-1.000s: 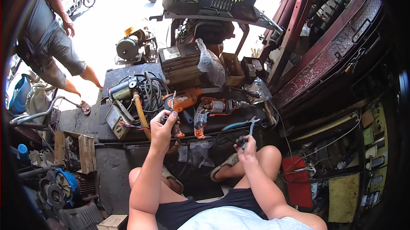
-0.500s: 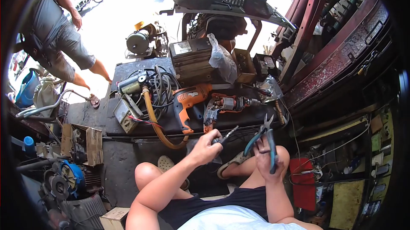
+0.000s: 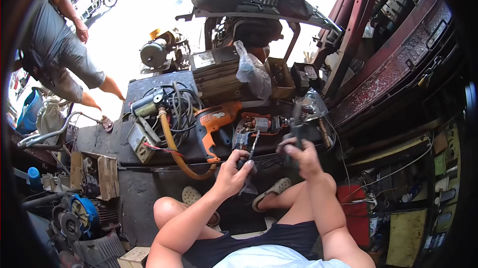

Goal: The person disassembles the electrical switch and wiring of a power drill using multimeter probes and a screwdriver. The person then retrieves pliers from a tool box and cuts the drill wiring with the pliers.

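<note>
In the head view, my left hand [image 3: 234,173] is closed around a thin dark piece with a slender pale tip [image 3: 255,143], pointing up and away from me. Its exact kind is unclear. My right hand [image 3: 306,159] grips pliers [image 3: 298,126], smeared by motion, with the jaws pointing away from me. Just beyond my hands, an opened orange drill [image 3: 264,124] lies on the bench with its inner parts showing. A second, closed orange drill [image 3: 216,118] lies to its left.
Left of the drills are a hose [image 3: 172,141], coiled cable [image 3: 183,113] and a metal box [image 3: 142,143]. A wooden box [image 3: 281,76] and a plastic bag [image 3: 251,71] stand behind. A person [image 3: 69,49] is at far left. A red panel [image 3: 354,213] is at right.
My right hand has raised the pliers, turning them forward and slightly left. The piece in my left hand now points more upright, and that hand has shifted slightly left. The view has shifted a little.
</note>
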Available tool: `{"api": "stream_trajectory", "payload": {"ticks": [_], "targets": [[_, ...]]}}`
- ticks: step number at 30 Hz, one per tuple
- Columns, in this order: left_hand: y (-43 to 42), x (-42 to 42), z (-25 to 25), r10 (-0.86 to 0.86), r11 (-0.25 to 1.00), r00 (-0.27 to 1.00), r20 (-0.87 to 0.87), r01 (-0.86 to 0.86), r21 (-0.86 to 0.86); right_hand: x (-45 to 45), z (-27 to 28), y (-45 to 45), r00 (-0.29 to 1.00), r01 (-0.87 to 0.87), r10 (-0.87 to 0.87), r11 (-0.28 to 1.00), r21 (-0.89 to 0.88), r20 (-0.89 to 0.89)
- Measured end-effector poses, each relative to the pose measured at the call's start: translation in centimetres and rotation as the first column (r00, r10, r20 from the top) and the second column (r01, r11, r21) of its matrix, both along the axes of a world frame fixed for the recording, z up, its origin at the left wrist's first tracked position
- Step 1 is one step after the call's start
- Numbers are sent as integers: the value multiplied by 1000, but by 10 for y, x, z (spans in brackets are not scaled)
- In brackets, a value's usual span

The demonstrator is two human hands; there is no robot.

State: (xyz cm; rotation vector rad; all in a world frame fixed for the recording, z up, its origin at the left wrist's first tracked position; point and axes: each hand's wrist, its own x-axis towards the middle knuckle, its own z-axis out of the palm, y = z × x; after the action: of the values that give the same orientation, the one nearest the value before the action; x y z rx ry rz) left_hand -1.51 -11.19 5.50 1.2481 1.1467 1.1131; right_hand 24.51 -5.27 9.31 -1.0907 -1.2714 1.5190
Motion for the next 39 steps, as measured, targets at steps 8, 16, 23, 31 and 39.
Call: {"api": "stream_trajectory", "payload": {"ticks": [8,16,23,31,39], "targets": [[-1,8,6,-117,992,953,-280,123,3,-59,-59,-31,986,-37,8,985,-169,-169],[57,-75,7,447,893,742,-499,-339,296,-32,-60,-16,978,166,-185,970,-180,-96],[61,-72,-4,153,895,505,-849,-435,-97,-20,-74,-12,951,191,-253,932,-308,-177],[79,-74,-18,146,894,459,-876,-441,-82,-23,-68,-14,977,179,-197,964,-199,-79],[77,-82,-14,178,887,491,-853,-456,-78,-27,-64,-11,972,195,-218,957,-214,-88]]}}
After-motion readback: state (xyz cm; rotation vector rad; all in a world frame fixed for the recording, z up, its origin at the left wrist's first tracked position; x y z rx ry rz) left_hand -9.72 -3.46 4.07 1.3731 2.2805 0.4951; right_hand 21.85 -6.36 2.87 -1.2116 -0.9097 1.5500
